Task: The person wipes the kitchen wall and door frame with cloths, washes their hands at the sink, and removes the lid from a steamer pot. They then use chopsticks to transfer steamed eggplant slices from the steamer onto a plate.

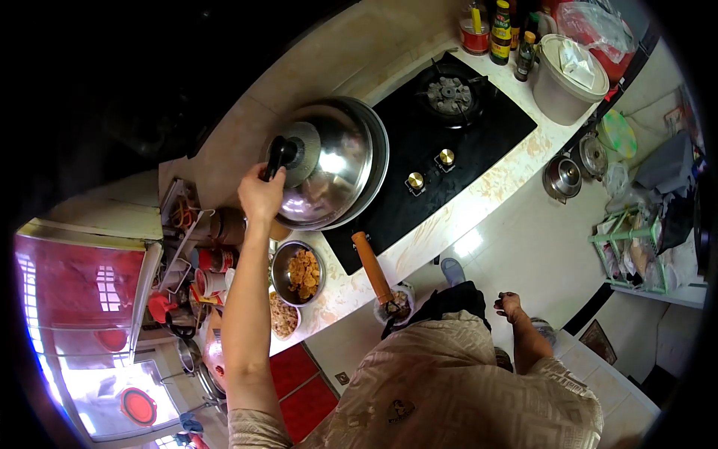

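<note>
My left hand [262, 193] is wrapped round the black knob [281, 156] of a shiny domed metal lid [340, 142]. The lid lies over a wide metal pan [381, 153] on the left side of the black gas hob [464, 161], its rim partly showing to the right. Whatever is inside the pan is hidden. A wooden handle [372, 266] points from near the pan toward my body. My right hand [510, 305] hangs low beside me, over the floor, its fingers curled; I cannot make out what, if anything, is in them.
Left of the hob stand a metal bowl [278, 273] of orange-brown pieces and a bowl of pale chopped food [284, 316]. A bare burner [449, 96] is at the far right, with sauce bottles [500, 34] and a lidded tub [561, 90] beyond. Pots [562, 179] sit on the floor.
</note>
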Demonstrator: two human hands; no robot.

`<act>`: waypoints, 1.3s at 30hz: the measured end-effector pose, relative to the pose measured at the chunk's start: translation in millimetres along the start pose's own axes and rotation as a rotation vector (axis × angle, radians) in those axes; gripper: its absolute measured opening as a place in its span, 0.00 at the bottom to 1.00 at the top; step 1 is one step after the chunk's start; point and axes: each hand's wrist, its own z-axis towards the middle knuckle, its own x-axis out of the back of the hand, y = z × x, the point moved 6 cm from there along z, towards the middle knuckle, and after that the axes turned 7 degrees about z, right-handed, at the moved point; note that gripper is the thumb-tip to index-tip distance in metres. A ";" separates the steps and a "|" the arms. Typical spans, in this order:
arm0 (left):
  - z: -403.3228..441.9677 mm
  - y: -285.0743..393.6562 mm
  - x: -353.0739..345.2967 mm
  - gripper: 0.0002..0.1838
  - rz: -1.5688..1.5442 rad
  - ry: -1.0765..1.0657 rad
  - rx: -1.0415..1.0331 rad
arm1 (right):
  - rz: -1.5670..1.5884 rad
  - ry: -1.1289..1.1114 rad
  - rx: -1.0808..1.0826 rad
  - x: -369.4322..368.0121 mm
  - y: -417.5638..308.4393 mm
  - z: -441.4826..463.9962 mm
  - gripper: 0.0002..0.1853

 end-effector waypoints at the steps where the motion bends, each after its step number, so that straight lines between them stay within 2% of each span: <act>1: -1.5 2.2 -3.9 0.20 0.019 0.003 0.006 | 0.002 -0.001 0.003 0.0 -0.2 -1.0 0.09; 6: -8.9 16.8 -10.1 0.21 0.078 -0.033 0.053 | -0.039 -0.019 0.000 2.7 1.9 -1.4 0.11; 18: -7.6 22.7 -18.0 0.23 0.046 -0.071 0.053 | 0.008 0.008 -0.009 0.5 -5.1 -14.8 0.08; 21: -8.6 24.1 -15.7 0.24 0.058 -0.078 0.039 | -0.030 -0.008 -0.002 -2.0 -7.6 -13.5 0.12; 23: -7.7 23.4 -15.3 0.26 0.070 -0.108 0.019 | -0.029 -0.006 -0.005 -1.2 -7.8 -10.7 0.12; 26: -11.5 22.4 -8.8 0.28 0.082 -0.089 -0.025 | -0.045 -0.005 -0.006 0.8 -11.0 -5.4 0.11; 29: -25.7 28.4 11.9 0.27 0.141 0.136 -0.207 | -0.041 -0.004 0.011 -1.0 -19.0 -7.2 0.11; 34: -110.6 13.3 47.6 0.18 -0.259 0.402 -0.297 | -0.081 -0.016 0.032 -6.7 -34.8 -14.6 0.12; 39: -263.4 -50.0 -3.2 0.11 -0.275 0.225 -0.169 | -0.139 -0.033 0.020 -10.5 -33.8 -12.7 0.14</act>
